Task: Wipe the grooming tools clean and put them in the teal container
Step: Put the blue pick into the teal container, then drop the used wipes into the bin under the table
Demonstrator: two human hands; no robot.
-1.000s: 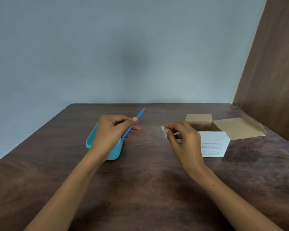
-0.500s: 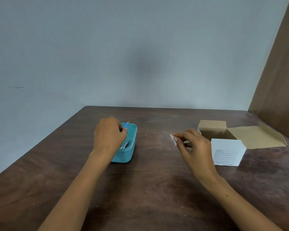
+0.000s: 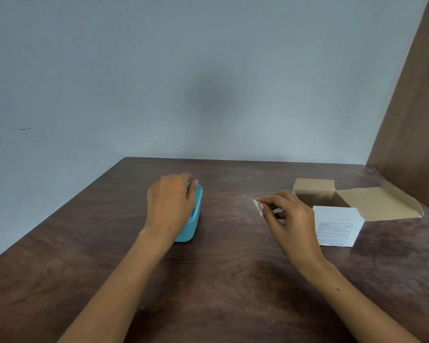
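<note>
our left hand (image 3: 170,204) is over the teal container (image 3: 192,219), palm down, and it hides most of the inside. its fingers reach over the top of the container and look a bit blurry, so we cannot tell if they hold something or are just loose. a small bit of blue (image 3: 191,214) shows inside the container, just under our hand, but we cannot see enough to say what it is.

our right hand (image 3: 290,216) is up a little over the table, well apart from the left one. its thumb and first finger pinch a small white wipe (image 3: 257,207), and the other fingers are curled in under it.

the teal container sits on the dark brown wooden table (image 3: 233,280), near the middle and a bit to the left. on the right side of the table, just past our right hand, is a white cardboard box (image 3: 337,225) with small black print on its front. its brown flaps (image 3: 372,203) are folded open. behind the table is a pale grey wall (image 3: 183,82), and a brown wooden panel (image 3: 411,107) stands at the far right.
</note>
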